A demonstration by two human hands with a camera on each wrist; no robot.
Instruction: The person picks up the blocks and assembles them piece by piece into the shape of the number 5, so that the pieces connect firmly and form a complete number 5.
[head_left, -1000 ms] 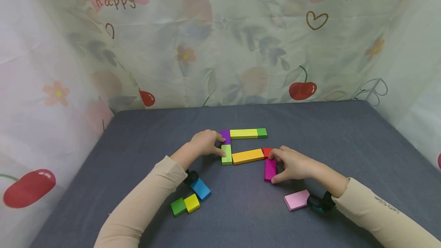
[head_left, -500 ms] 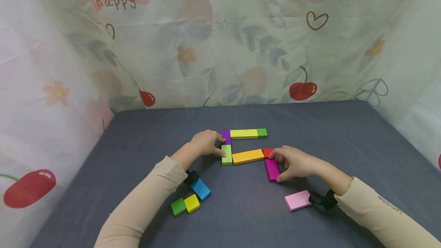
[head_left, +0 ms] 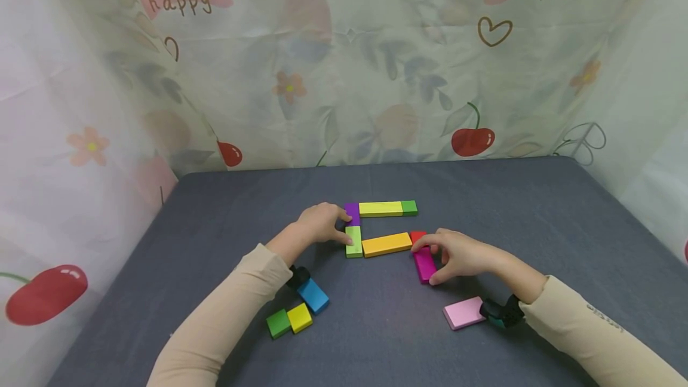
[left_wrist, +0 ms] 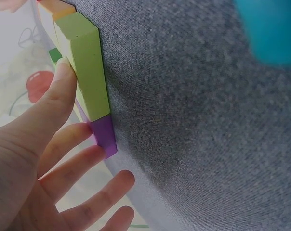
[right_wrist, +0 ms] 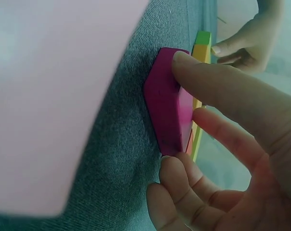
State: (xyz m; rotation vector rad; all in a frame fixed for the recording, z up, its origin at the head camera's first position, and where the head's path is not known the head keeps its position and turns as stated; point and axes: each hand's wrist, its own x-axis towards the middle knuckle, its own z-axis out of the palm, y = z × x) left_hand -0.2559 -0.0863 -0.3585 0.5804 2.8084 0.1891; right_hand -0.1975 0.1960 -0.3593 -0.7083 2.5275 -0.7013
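Note:
Flat coloured blocks lie end to end on the dark cloth. My left hand point(head_left: 321, 221) rests at the left side, its thumb on the light green block point(left_wrist: 87, 72) and fingertips touching the purple block point(left_wrist: 104, 136). On the right, my right hand point(head_left: 463, 253) holds the magenta block point(head_left: 425, 267) between thumb and fingers. That block slants slightly, its far end at the red block point(head_left: 416, 235), which a finger partly covers. An orange block point(head_left: 386, 245) runs from the light green block to the red one. Behind it, a long yellow block point(head_left: 380, 209) meets a green block point(head_left: 409, 208).
Loose blocks lie nearer: a blue block point(head_left: 313, 295), a small yellow block point(head_left: 299, 318) and a green block point(head_left: 278, 323) near the left forearm. A pink block point(head_left: 462, 313) lies by the right wrist. Patterned curtains point(head_left: 344, 76) stand behind the table point(head_left: 365, 345).
The near end of the magenta block has swung a little to the right with my right hand. A right finger has since shifted left over the red block's near edge. My left hand stays still.

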